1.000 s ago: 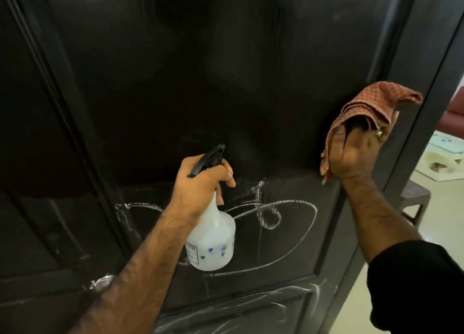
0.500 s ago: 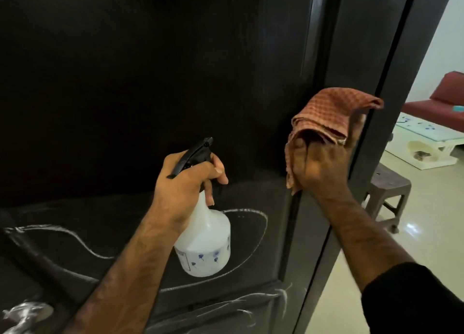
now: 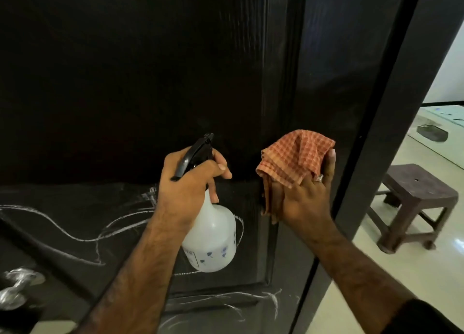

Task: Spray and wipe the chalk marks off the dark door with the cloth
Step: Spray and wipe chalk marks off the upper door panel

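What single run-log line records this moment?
left hand: grips white plastic spray bottle | right hand: holds orange checked cloth | white chalk marks: remain on dark door

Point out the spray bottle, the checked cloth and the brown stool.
spray bottle (image 3: 213, 243), head view, white body.
checked cloth (image 3: 293, 158), head view, folded middle.
brown stool (image 3: 419, 183), head view, seat top.
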The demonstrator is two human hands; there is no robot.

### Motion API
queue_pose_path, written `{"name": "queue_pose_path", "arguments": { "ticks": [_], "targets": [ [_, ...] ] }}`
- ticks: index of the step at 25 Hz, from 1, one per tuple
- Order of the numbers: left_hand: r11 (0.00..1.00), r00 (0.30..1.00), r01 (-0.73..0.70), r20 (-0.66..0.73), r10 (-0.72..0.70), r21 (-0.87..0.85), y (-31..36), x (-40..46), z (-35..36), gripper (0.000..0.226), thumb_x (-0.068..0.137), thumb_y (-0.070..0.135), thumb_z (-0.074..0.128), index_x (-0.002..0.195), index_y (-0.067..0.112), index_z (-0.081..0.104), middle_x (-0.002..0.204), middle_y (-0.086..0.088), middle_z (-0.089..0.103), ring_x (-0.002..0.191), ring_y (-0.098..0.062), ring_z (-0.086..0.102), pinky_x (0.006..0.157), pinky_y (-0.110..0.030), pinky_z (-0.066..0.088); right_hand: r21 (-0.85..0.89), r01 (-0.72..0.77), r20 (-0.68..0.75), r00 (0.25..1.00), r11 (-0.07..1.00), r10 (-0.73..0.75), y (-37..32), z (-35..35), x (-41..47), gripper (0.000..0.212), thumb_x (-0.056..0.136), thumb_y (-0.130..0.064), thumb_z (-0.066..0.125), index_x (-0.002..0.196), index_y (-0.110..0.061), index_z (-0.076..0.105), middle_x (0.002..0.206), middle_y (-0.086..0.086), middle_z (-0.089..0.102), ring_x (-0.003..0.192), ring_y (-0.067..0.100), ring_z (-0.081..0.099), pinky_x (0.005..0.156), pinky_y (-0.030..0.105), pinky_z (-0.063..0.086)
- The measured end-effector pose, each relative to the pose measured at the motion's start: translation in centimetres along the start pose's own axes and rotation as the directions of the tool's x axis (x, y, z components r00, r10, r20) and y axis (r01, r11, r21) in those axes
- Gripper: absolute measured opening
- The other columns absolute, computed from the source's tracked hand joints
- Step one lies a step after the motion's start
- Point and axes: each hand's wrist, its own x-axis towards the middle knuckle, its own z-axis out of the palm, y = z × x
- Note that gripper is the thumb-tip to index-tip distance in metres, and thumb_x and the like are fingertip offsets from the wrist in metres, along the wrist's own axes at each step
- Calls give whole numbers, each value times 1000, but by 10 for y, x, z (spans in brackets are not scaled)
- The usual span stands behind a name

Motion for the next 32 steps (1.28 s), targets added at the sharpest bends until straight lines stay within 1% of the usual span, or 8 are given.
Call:
{"name": "queue_pose_path", "arguments": {
  "ticks": [5,8,10,15,20,24,28,32],
  "targets": [
    [997,997,55,-53,-52,61,-8,-7,6,12,95,0,65,88,5,73,83,-13,76,52,-11,59,64,-10,55,39,-135,-159,977,990,140,-27,2,60,45,106,-27,61,146,-9,50,154,22,52,154,44,32,127,69,11],
    [995,996,58,-75,-52,82,-10,-7,11,13,94,-1,65,86,4,73,81,-13,76,50,-14,57,60,-8,53,35,32,-47,998,999,-30,-9,-4,29,44,102,-30,69,140,-8,63,151,24,54,162,37,15,127,70,12],
    [996,997,48,-64,-43,79,-11,-9,11,14,94,-3,65,86,4,73,81,-14,76,49,-10,58,60,-4,50,-46,151,50,988,987,-149,16,-18,7,47,100,-40,72,138,-14,65,145,24,60,154,44,34,127,70,14],
    [997,997,68,-49,-66,35,-18,-9,10,9,91,8,68,92,1,73,86,-15,77,55,-13,62,65,-6,52,7,-252,-80,964,968,252,-22,3,35,39,108,-35,61,137,-9,65,137,24,67,141,52,52,124,74,18],
    [995,994,98,-37,-99,-29,-20,-8,9,24,79,21,67,92,2,75,87,-14,78,55,-10,63,66,-14,58,-39,106,48,993,994,-104,28,-20,8,57,101,-41,70,150,-14,58,156,24,46,155,47,31,123,76,19],
    [993,994,94,-41,-97,-65,-20,-6,12,14,87,12,69,92,0,74,84,-14,78,60,-34,61,67,-5,51,-53,-276,-127,955,960,267,3,-2,45,52,105,-36,64,146,-5,58,145,28,59,144,54,46,124,78,12],
    [994,994,102,-38,-103,-47,-25,-5,12,9,94,1,65,93,-1,74,83,-13,79,60,-40,58,70,-5,52,-61,148,32,989,987,-146,28,-18,13,53,104,-42,64,150,-16,56,168,16,32,159,43,24,125,75,14],
    [996,996,85,-23,-85,-21,-23,-5,11,10,92,5,66,91,2,75,88,-13,80,52,-28,55,76,-8,53,-35,-402,-63,915,915,399,40,-21,41,50,114,-40,39,146,-3,45,149,31,47,143,48,43,127,67,19]
  ]
}}
